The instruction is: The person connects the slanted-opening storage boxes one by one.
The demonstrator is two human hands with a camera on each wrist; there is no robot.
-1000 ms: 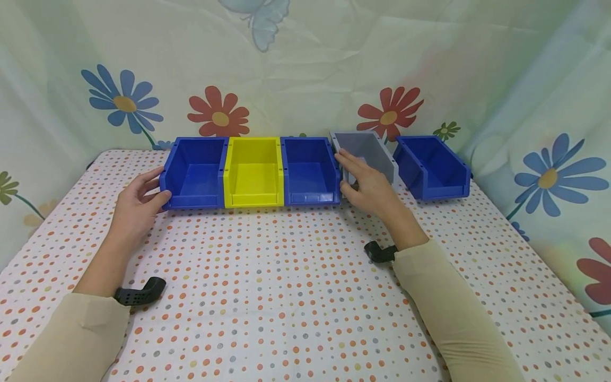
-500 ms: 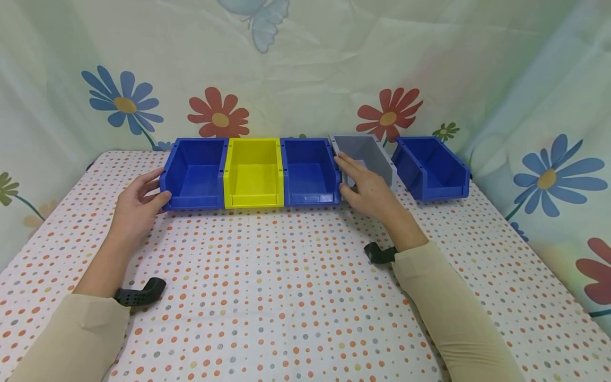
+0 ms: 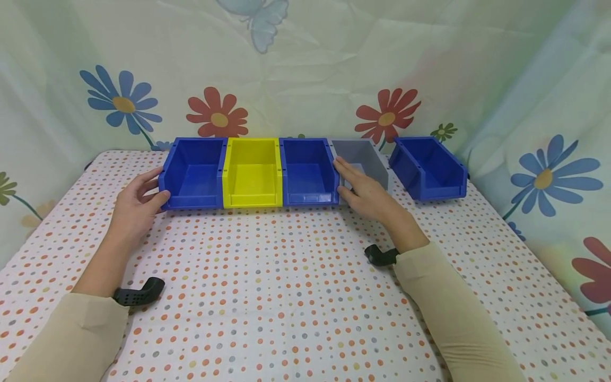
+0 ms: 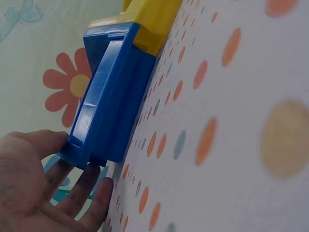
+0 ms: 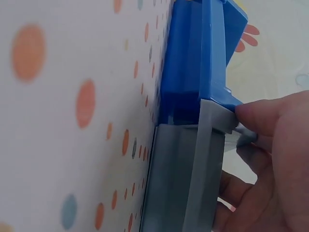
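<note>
A blue bin, a yellow bin, a second blue bin and a grey bin stand side by side in a row. At the left end my left hand holds the first blue bin, thumb on its front corner and fingers along its outer side. My right hand is at the seam between the second blue bin and the grey bin. In the right wrist view its thumb presses the front corner there, while the other fingers reach behind the grey bin's front edge.
Another blue bin stands apart at the right, turned at an angle. A dotted cloth covers the table, and a flowered curtain hangs right behind the row. Black wrist devices sit on both wrists.
The grey bin has slid toward me and slightly left, its back edge now level with the row. My right hand has shifted slightly toward me with it. My left hand stays put.
</note>
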